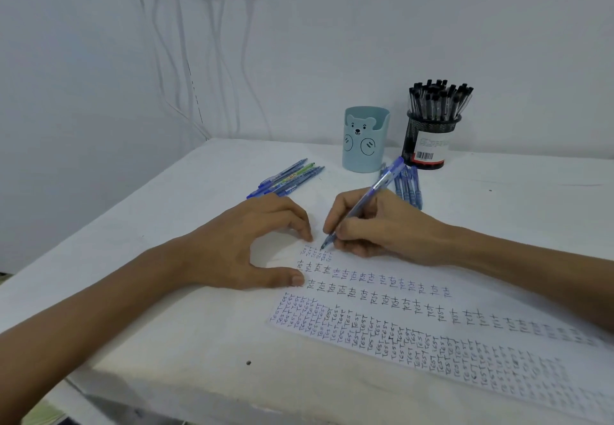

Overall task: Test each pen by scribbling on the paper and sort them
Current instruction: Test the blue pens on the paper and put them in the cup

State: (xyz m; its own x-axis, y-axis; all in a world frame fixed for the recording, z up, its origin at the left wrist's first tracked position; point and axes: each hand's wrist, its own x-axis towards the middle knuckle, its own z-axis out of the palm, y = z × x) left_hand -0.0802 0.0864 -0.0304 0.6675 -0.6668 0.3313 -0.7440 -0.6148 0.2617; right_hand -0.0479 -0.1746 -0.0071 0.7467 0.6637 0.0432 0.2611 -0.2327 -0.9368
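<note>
We pinch the blue pen (365, 203) in our right hand (375, 225), tip touching the paper (415, 295) at the top row of small "test" marks; our left hand (246, 242) rests loosely curled, fingertips pinning the sheet. Best keep light pressure, a short scribble beside the last mark, and the left fingers steady so the paper doesn't slide.

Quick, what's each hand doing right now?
Left hand: open, with fingertips and thumb resting on the paper.
Right hand: closed, gripping a blue pen with its tip on the paper.
</note>
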